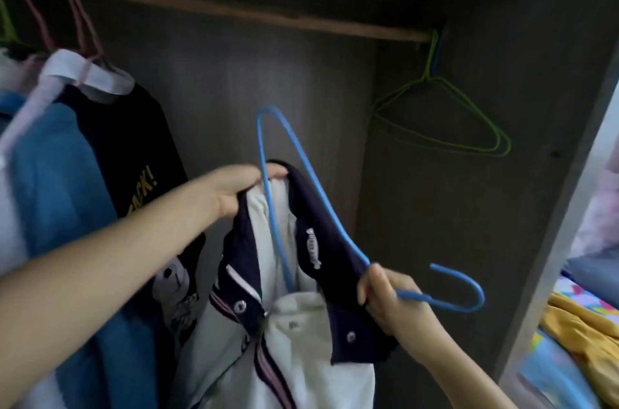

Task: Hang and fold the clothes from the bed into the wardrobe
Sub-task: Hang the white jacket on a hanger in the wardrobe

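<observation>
My left hand [234, 190] pinches the navy collar of the white polo shirt [301, 325] at its upper edge, fingers curled into the cloth. My right hand [388, 301] grips the blue hanger [315, 204] at its neck, just below the hook, and seems to catch the collar's other side too. One shoulder of the hanger is threaded down through the neck opening; the far shoulder sticks up above the collar. The shirt hangs between my hands in front of the open wardrobe, below the wooden rail [234, 11].

I judge the shirt light and limp; it will sag and slide wherever I let go, so the collar is my hold. The hanger looks like thin coated wire, springy and slick; the neck gives the firmest control. Empty green hangers [462, 127] hang on the rail's right end, and hung garments [83, 157] sit on the left.
</observation>
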`<state>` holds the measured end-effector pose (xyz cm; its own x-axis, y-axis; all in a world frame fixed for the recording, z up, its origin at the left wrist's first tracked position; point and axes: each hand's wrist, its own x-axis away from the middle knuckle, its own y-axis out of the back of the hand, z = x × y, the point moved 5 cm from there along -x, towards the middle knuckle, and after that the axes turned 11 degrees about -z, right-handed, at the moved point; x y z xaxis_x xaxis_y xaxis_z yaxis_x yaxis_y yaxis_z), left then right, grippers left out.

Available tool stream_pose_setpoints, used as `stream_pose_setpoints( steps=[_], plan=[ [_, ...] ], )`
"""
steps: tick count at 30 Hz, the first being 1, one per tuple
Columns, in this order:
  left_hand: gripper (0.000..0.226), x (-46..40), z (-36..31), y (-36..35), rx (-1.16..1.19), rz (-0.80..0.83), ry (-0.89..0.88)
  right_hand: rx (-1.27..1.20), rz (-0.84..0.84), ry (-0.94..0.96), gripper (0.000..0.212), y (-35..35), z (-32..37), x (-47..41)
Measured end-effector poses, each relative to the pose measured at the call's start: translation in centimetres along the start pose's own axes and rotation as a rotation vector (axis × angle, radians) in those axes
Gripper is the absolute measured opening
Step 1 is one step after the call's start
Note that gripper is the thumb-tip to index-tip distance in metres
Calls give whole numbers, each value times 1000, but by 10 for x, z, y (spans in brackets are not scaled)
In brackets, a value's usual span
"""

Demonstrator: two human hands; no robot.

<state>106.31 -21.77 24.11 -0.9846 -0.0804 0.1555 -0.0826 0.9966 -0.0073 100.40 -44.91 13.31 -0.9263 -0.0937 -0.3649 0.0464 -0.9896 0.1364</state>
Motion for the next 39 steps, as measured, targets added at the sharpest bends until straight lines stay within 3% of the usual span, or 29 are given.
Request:
stream_pose_setpoints(
  steps=[4, 7, 11, 13, 16, 18, 22, 28, 30, 33, 36, 39],
  plan=[
    [50, -1, 6, 47, -26, -113, 11, 363, 153, -10, 54, 2, 20, 11],
    [42, -6, 26, 53, 25, -167, 138, 485, 195, -122, 56, 9, 29, 13],
    [12, -8, 42, 47, 277, -56, 232, 558, 235, -231, 55, 16, 35, 20],
    [19, -9, 44, 45, 348, 32, 220, 590, 251, -224, 54, 19, 37, 22],
    [21, -15, 46, 41, 293, 85, 156, 661, 213, -190, 54, 24, 37, 19],
    [13, -20, 48, 41, 279, 52, 155, 710, 188, -150, 53, 27, 36, 16],
    [21, -38, 59, 43, 191, -20, 138, 712, 144, -140, 57, 34, 31, 9],
    [23, -60, 84, 31, -16, -189, 49, 886, 247, -262, 61, 35, 13, -5],
    [20, -66, 89, 24, -259, -255, -111, 936, 296, -269, 63, 35, 9, -5],
    [12, -53, 88, -5, -824, -379, -560, 1075, 348, -236, 68, 26, -2, 2],
    [11, -28, 86, -45, -843, -287, -907, 1045, 274, -163, 59, 19, 2, -12],
    [19, -24, 91, -57, -818, -184, -963, 619, 166, -300, 48, 19, 12, -38]
  ],
)
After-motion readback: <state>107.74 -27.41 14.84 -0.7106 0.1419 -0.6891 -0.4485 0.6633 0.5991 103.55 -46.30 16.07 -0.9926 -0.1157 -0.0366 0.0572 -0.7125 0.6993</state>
